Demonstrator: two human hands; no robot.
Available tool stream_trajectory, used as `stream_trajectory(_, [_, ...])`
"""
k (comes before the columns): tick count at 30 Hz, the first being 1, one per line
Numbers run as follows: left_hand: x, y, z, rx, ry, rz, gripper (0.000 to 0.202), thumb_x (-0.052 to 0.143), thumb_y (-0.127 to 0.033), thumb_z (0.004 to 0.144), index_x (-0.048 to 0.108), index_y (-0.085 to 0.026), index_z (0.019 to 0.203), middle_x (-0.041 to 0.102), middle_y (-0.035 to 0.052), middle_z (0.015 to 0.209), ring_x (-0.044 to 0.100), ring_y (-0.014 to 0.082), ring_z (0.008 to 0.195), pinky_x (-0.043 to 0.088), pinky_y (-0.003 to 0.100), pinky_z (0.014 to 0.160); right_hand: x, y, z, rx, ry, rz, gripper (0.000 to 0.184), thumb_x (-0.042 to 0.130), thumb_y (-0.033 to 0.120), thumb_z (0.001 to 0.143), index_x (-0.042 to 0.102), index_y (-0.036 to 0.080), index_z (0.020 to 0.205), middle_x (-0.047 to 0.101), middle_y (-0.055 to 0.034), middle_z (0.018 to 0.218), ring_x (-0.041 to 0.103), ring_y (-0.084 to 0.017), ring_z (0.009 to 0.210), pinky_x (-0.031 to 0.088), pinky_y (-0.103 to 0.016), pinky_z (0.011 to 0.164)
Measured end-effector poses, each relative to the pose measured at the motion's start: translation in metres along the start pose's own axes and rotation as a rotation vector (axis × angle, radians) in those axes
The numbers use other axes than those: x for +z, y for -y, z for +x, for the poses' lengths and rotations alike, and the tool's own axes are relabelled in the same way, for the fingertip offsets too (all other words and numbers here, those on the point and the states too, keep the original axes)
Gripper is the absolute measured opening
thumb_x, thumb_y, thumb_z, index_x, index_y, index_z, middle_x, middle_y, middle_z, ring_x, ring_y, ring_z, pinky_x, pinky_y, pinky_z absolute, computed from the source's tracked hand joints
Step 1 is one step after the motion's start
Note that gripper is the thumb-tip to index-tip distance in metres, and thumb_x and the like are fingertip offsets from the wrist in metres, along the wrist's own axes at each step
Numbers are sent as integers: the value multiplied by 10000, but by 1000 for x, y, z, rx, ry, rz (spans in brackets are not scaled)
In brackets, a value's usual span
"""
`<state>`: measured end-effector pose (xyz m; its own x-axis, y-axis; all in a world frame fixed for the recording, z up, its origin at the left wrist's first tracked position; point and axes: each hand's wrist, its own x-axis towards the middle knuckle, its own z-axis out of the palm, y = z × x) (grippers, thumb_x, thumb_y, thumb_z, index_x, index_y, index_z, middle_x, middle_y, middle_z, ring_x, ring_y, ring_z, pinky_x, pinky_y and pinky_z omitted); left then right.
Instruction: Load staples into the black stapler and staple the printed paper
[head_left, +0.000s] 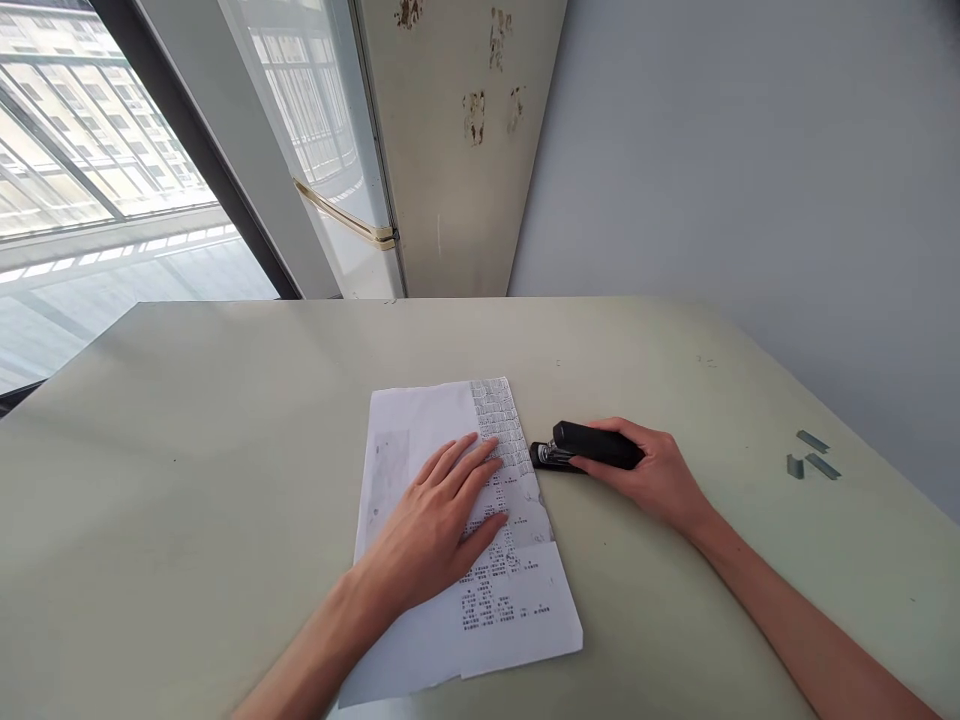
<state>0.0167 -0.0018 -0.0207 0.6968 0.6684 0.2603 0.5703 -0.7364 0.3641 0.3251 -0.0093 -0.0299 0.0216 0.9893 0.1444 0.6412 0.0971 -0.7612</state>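
Printed sheets of paper (510, 600) lie on the table in front of me, their edges not quite lined up. My left hand (442, 510) rests flat on them with its fingers stretched out. Just right of the papers, my right hand (637, 465) is wrapped round a black stapler (596, 445), thumb below and fingers over its top. The stapler's jaw points left, close beside the papers' right edge; whether it touches them I cannot tell. Some of the print is hidden under my left hand.
Several grey-green strips (817, 465) lie on the pale table (225, 500) at the right. Behind the table stands a white cabinet-like panel (457, 200) with brown marks and a gold handle (345, 215). A grey wall (750, 170) borders the right side, a window (90, 130) the left.
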Motion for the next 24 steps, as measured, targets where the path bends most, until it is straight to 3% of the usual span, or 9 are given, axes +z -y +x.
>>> stream_trajectory(7, [0, 1, 1, 10, 4, 10, 471, 513, -407, 1091, 454, -241, 1527, 463, 83, 1653, 339, 314, 1580, 428, 575, 1239, 4, -5, 1, -48, -189, -142, 408, 754, 609, 866, 747, 255, 1069, 805, -52, 932, 744, -253, 786, 618, -390, 721])
stream_trajectory(18, [-3, -3, 2, 9, 44, 5, 492, 491, -441, 1104, 425, -244, 1551, 428, 80, 1675, 301, 300, 1596, 398, 569, 1261, -2, -5, 6, -22, -92, -124, 406, 753, 602, 874, 741, 249, 1073, 794, -47, 943, 724, -248, 812, 600, -376, 747])
stream_trajectory(21, [-12, 8, 2, 13, 62, 7, 515, 502, -474, 1095, 426, -265, 1559, 420, 67, 1682, 278, 304, 1605, 415, 571, 1246, -2, -7, 7, 23, -108, -85, 386, 790, 572, 849, 751, 248, 1056, 790, -38, 901, 712, -239, 783, 592, -361, 725])
stream_trajectory(24, [-29, 34, -11, -3, 31, 41, 558, 541, -521, 1067, 426, -314, 1571, 457, 43, 1659, 282, 325, 1602, 408, 605, 1235, -2, -9, 8, 62, -148, -51, 373, 814, 544, 826, 764, 251, 1051, 789, -30, 881, 702, -232, 762, 585, -349, 698])
